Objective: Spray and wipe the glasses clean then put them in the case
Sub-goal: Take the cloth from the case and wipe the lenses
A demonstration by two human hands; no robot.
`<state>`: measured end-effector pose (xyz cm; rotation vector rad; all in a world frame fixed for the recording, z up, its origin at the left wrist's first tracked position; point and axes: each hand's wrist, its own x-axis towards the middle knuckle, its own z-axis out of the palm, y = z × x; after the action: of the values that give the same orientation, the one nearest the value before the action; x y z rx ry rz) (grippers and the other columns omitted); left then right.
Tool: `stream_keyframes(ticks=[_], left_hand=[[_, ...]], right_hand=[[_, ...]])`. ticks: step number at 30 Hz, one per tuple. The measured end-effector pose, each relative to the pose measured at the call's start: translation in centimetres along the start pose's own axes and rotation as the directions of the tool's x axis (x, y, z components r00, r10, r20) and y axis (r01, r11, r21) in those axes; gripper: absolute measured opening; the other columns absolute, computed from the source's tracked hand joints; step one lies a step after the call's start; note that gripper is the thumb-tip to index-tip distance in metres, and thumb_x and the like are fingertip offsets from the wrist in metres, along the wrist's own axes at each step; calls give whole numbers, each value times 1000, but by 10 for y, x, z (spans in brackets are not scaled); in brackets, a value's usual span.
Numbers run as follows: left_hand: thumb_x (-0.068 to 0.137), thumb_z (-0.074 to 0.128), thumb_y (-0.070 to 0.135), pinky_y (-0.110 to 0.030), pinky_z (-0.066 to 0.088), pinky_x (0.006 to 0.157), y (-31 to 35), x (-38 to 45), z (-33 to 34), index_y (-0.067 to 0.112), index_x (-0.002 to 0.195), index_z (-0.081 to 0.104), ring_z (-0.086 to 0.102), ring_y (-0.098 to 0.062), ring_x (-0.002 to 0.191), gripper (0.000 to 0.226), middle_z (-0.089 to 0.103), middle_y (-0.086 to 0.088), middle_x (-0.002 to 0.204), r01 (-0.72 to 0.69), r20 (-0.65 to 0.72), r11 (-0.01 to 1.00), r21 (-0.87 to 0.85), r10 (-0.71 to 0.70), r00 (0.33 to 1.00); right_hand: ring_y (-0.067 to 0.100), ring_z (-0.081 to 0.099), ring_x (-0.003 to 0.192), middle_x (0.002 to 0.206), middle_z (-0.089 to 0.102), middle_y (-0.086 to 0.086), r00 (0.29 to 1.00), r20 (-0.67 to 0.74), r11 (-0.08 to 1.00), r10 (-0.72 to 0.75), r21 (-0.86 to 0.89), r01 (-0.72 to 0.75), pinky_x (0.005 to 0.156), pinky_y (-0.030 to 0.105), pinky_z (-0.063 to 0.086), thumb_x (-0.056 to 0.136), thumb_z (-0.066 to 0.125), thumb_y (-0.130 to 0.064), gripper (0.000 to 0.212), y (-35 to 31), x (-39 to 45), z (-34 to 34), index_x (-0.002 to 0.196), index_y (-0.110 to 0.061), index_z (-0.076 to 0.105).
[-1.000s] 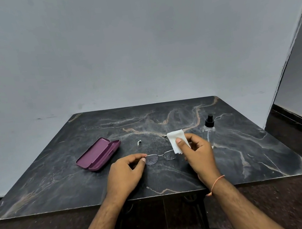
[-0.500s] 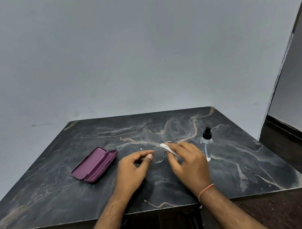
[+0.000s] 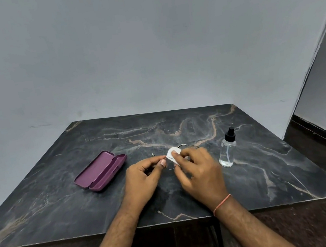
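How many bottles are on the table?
1: a clear spray bottle with a black nozzle, upright on the table, just right of the right hand. None appears hidden.

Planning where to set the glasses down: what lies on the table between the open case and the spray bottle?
Head view: both hands, left hand and right hand, holding glasses and white cloth.

white cloth (image 3: 173,155) now folded over lens, right hand (image 3: 199,172) pinching it

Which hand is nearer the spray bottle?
Right. The right hand, pressing the white cloth on the glasses, sits just beside the spray bottle; the left hand is farther off, toward the case.
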<state>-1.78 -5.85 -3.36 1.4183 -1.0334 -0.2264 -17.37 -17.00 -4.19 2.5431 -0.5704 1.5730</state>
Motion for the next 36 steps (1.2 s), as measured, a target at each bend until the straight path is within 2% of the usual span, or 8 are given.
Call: stream_keyframes(ticks=[6, 13, 20, 24, 26, 29, 31, 36], left_hand=[[96, 77, 1, -17, 59, 92, -3, 2, -2, 29, 107, 84, 80, -2, 101, 31, 85, 16, 102, -3, 9, 999, -38, 3, 1000], [98, 77, 12, -32, 61, 97, -6, 2, -2, 27, 109, 84, 82, -10, 100, 19, 86, 7, 96, 60, -7, 991, -123, -62, 998], [98, 76, 5, -18, 61, 87, -1, 2, -3, 25, 109, 83, 79, -1, 93, 24, 85, 14, 100, 39, -36, 990, -135, -44, 998], [99, 75, 5, -21, 63, 89, -3, 1, -2, 23, 109, 83, 81, -7, 93, 23, 86, 7, 96, 44, -47, 989, -139, -51, 998], [99, 75, 6, -22, 63, 91, -3, 1, -2, 23, 110, 83, 82, -10, 96, 22, 86, 6, 95, 46, -55, 989, -138, -54, 997], [98, 77, 6, -17, 61, 89, -4, 2, -3, 16, 112, 84, 80, -4, 98, 19, 86, 10, 101, 40, -92, 992, -123, -52, 994], [98, 76, 6, -13, 59, 87, -4, 2, -3, 13, 112, 84, 80, -1, 97, 18, 85, 11, 102, 42, -109, 992, -122, -56, 992], [99, 75, 7, -23, 64, 90, -7, 3, -3, 12, 115, 83, 82, -11, 95, 19, 86, 1, 94, 75, -116, 984, -161, -94, 989]], right_hand=[[21, 59, 80, 102, 74, -7, 988, 92, 990, -126, 69, 120, 64, 33, 52, 96, 74, -22, 29, -3, -3, 3, 124, -21, 80], [20, 59, 81, 97, 73, -7, 1000, 1, 1000, 5, -17, -5, 66, 31, 52, 97, 73, -21, 29, 3, 1, 3, 126, -21, 80], [20, 60, 80, 101, 74, -8, 983, 110, 987, -149, 79, 141, 63, 33, 53, 97, 74, -23, 25, -4, -2, -1, 122, -23, 80], [18, 58, 80, 97, 73, -9, 999, 34, 1000, -26, 1, 26, 64, 25, 49, 97, 74, -22, 30, -1, 2, 1, 126, -23, 80], [17, 58, 81, 98, 73, -9, 999, 31, 1000, -20, 3, 20, 66, 24, 48, 98, 73, -22, 30, 0, 1, 2, 127, -22, 79], [19, 61, 82, 102, 74, -10, 985, 102, 989, -139, 67, 132, 62, 31, 53, 97, 74, -24, 29, -3, -2, 0, 125, -24, 79], [19, 60, 82, 101, 74, -11, 978, 118, 984, -171, 66, 164, 60, 30, 51, 96, 74, -25, 27, -5, -2, -1, 123, -26, 80], [16, 58, 83, 98, 75, -11, 999, 38, 1000, -19, 11, 19, 60, 28, 51, 95, 74, -22, 27, 0, 0, 2, 121, -25, 82]])
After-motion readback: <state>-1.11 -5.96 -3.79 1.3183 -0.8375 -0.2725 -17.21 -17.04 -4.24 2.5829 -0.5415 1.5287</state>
